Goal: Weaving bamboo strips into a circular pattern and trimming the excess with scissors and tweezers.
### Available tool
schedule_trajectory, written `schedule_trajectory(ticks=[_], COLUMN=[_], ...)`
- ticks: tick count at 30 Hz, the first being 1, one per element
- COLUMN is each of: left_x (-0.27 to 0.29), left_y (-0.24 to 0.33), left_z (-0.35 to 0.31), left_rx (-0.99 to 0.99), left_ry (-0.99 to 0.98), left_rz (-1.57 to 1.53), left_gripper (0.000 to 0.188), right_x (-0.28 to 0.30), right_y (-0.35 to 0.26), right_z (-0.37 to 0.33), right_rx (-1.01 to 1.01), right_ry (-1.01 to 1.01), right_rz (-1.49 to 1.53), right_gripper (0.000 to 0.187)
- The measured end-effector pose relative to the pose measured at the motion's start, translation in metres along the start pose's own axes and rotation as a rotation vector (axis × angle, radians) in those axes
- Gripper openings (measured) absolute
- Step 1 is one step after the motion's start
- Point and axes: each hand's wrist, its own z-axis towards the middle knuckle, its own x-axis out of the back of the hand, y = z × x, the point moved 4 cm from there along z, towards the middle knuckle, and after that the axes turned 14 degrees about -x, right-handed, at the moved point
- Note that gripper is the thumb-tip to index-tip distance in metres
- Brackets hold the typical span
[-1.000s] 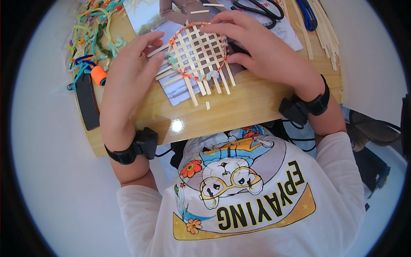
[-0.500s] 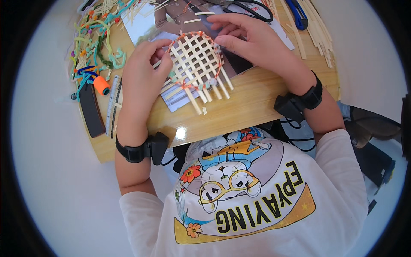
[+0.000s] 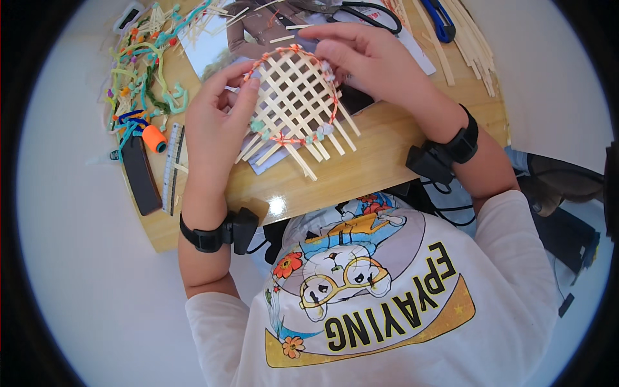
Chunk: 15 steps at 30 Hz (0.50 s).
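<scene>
A round lattice of pale bamboo strips (image 3: 296,93) is edged by an orange-wrapped ring with small pale green and lilac pieces on it. Several strip ends stick out past the ring toward me. My left hand (image 3: 222,113) pinches the lattice's left edge between thumb and fingers. At the upper right of the ring is my right hand (image 3: 374,61), with its index finger stretched out and apart from the thumb. Its thumb is close to the ring; whether it touches I cannot tell. The other right fingertips are partly hidden.
On the left lie tangled coloured pipe cleaners (image 3: 145,71), an orange thread spool (image 3: 155,138), a dark flat case (image 3: 141,177) and a ruler (image 3: 172,164). Black-handled scissors (image 3: 377,16), a blue cutter (image 3: 442,22) and loose bamboo strips (image 3: 477,48) lie at the back right.
The lattice has tilted up and turned slightly, its lower strip ends shifting right. My left thumb now overlaps its edge. My right hand has moved a little left, its index finger reaching past the ring.
</scene>
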Motion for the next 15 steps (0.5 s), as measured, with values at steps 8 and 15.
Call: schedule_trajectory(ticks=[8,15], left_x=[0.001,-0.002], left_y=[0.005,-0.002], left_z=[0.003,0.002], left_rx=[-0.03,-0.146], left_ry=[0.185,0.165], left_rz=[-0.093,-0.082], left_gripper=[0.026,0.029], right_x=[-0.012,-0.013], right_y=[-0.002,0.005], right_z=[-0.009,-0.004], right_rx=[0.001,-0.007], right_ry=[-0.031,-0.043], right_rz=[-0.107,-0.088], right_gripper=[0.041,0.037])
